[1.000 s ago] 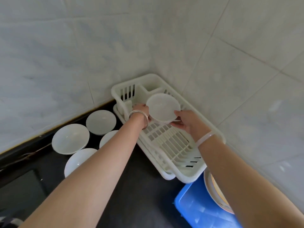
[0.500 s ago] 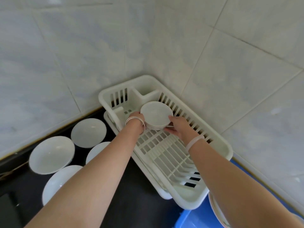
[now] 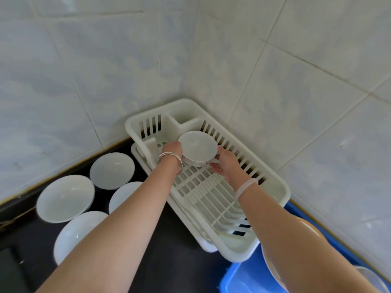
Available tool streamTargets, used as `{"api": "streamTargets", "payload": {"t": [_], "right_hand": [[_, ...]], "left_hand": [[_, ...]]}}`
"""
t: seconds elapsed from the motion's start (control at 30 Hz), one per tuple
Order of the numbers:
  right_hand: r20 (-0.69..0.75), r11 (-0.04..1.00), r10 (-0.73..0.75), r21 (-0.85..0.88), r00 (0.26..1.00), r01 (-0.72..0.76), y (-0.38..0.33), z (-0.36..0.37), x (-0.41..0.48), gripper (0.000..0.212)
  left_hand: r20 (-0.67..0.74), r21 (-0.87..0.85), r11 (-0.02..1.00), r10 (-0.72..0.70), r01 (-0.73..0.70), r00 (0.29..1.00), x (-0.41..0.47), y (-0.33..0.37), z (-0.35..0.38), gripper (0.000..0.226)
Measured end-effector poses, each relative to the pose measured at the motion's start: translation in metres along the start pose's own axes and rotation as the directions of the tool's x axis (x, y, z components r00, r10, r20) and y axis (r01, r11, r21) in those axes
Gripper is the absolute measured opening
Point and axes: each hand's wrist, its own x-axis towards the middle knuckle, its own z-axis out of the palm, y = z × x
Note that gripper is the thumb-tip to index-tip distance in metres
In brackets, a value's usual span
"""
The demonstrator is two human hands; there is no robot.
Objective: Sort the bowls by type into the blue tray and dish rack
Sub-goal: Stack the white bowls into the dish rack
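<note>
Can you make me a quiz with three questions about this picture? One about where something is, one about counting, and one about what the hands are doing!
1. Where is the dish rack?
A. in the corner of the tiled walls
B. inside the blue tray
C. on the floor

2. How many white bowls sit on the dark counter?
A. one
B. four
C. seven

3. What are the hands doing?
A. resting flat on the counter
B. both holding a small bowl
C. lifting the rack

Answers: 1 A, the rack's far end meets both walls. 2 B, four bowls lie left of the rack. 3 B, the left hand and right hand hold the small bowl by its sides.
</note>
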Motion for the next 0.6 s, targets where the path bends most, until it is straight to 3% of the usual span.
{"api": "streamTargets", "payload": {"t": [0.1, 0.17, 0.3, 0.47, 0.53, 0.6], "right_hand": [[-0.044, 0.971, -0.125, -0.212, 0.991, 0.113, -0.003, -0.003, -0.013, 0.033], [-0.035, 0.920, -0.237, -0.329, 0.971, 0.212, -0.006, -0.004, -0.027, 0.040], [0.022, 0.841, -0.377, -0.410, 0.926, 0.352, -0.014, 0.003, -0.065, 0.043], [0.195, 0.782, -0.418, -0.421, 0.887, 0.460, 0.004, 0.038, -0.131, 0.031], [0.248, 0.792, -0.394, -0.397, 0.885, 0.464, 0.022, 0.056, -0.150, 0.023], [0.289, 0.806, -0.311, -0.425, 0.905, 0.413, 0.043, 0.073, -0.161, 0.029]], "left_hand": [[-0.048, 0.017, 0.997, 0.074, -0.074, 0.996, -0.012, 0.002, -0.006, 0.042], [-0.027, 0.031, 0.994, 0.107, -0.106, 0.994, -0.025, 0.005, -0.011, 0.041], [-0.005, 0.130, 0.969, 0.211, -0.208, 0.978, -0.063, 0.005, -0.038, 0.038], [-0.090, 0.250, 0.907, 0.370, -0.339, 0.925, -0.121, -0.020, -0.094, 0.039], [-0.157, 0.337, 0.878, 0.408, -0.339, 0.899, -0.140, -0.039, -0.120, 0.037], [-0.229, 0.373, 0.881, 0.392, -0.291, 0.891, -0.156, -0.063, -0.145, 0.037]]}}
